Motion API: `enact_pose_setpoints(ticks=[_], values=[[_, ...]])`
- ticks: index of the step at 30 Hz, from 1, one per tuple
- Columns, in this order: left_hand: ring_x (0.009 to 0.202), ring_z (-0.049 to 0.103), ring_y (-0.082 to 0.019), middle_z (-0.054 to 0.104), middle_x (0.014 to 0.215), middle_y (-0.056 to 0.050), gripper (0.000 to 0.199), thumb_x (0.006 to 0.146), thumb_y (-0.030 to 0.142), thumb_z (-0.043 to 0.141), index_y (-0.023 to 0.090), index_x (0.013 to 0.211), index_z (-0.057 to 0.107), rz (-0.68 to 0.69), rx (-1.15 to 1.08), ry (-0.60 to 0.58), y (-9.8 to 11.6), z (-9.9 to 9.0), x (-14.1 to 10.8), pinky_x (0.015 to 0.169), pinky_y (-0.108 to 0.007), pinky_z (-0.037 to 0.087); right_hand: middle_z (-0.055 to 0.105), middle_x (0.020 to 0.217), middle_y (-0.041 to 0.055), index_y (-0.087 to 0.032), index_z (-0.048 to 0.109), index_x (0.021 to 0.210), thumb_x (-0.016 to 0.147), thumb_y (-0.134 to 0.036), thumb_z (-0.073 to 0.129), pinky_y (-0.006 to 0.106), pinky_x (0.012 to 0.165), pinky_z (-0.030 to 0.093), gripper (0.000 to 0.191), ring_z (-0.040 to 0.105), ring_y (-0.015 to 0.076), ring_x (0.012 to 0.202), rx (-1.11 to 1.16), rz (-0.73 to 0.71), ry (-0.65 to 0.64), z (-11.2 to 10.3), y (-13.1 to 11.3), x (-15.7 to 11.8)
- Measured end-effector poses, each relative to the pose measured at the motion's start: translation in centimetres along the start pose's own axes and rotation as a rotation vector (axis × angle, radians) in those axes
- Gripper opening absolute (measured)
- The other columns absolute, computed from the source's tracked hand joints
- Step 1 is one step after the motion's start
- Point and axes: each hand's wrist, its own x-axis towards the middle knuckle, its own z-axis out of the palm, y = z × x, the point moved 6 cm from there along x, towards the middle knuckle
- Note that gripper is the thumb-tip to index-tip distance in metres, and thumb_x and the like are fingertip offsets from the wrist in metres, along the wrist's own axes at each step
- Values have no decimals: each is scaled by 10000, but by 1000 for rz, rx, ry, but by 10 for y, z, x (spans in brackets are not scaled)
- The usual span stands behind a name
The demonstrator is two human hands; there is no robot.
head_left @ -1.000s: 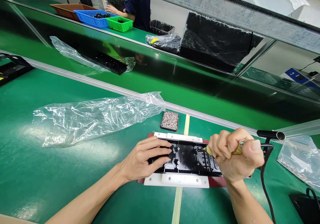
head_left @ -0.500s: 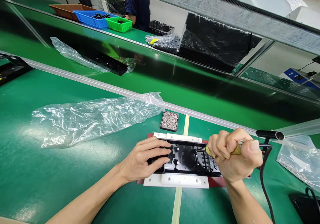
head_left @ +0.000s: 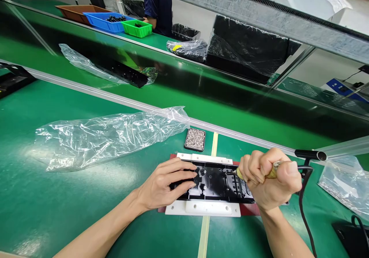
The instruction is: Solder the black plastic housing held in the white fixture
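Note:
A long black plastic panel (head_left: 212,183) with moulded ribs and holes lies between white blocks (head_left: 201,208) of a fixture on a dark red base. My left hand (head_left: 164,183) rests over the panel's left end, its fingers spread on the surface. In a fist, my right hand (head_left: 269,177) grips a soldering iron (head_left: 240,173) by its yellowish handle. The iron's thin tip slants down to the left, at the panel's right half; whether it touches is unclear. Beyond the fixture sits a small black dish (head_left: 195,139) full of tiny silvery pieces.
A clear plastic bag (head_left: 115,138) lies flat on the left. On the right are a black tube-shaped holder (head_left: 311,155), a dark cord (head_left: 302,208) and a bag of small pieces (head_left: 344,185). Behind the green partition stand coloured bins (head_left: 103,21) and another person (head_left: 158,10).

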Motion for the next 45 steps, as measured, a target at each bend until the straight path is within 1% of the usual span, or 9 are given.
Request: enact_pose_setpoints(ticks=[8,15,22,32,38,45], values=[[1007,775,-221,786,1152,-111,182,981,157,756,160,1163,769,8,-2,3,1,-1,1,905,-369,648,312,423,-57,-218,487,577,936,-555,676,236,346,285,527,235,94,370,2,23,-23,-3,1,0],[987,778,-222,789,1140,-111,175,991,164,743,171,1164,772,9,-8,9,2,-2,3,866,-364,655,309,430,-58,-219,490,585,959,-559,650,236,349,288,530,233,94,370,-10,13,-34,-2,0,0],[984,779,-223,791,1136,-112,175,992,167,743,171,1164,773,12,-6,9,3,-2,3,867,-367,657,309,429,-56,-215,459,578,963,-562,638,235,353,307,548,244,97,371,-27,17,-66,-3,0,1],[1001,770,-221,784,1149,-114,172,985,154,754,158,1156,768,7,-14,0,2,-1,2,864,-361,634,310,424,-57,-206,465,570,956,-556,649,221,352,298,552,241,87,369,-16,15,-38,-1,0,1],[1010,765,-216,779,1161,-113,183,982,143,755,156,1165,763,6,-18,-7,1,-1,1,876,-360,627,317,433,-54,-210,482,582,963,-545,646,228,359,315,534,252,91,378,-5,20,-67,-2,0,1],[1029,755,-197,774,1171,-105,198,972,120,766,146,1168,760,7,-26,-8,0,0,0,900,-347,612,315,427,-56,-209,491,574,947,-559,672,226,354,293,543,244,90,372,12,18,-45,-2,1,0]])
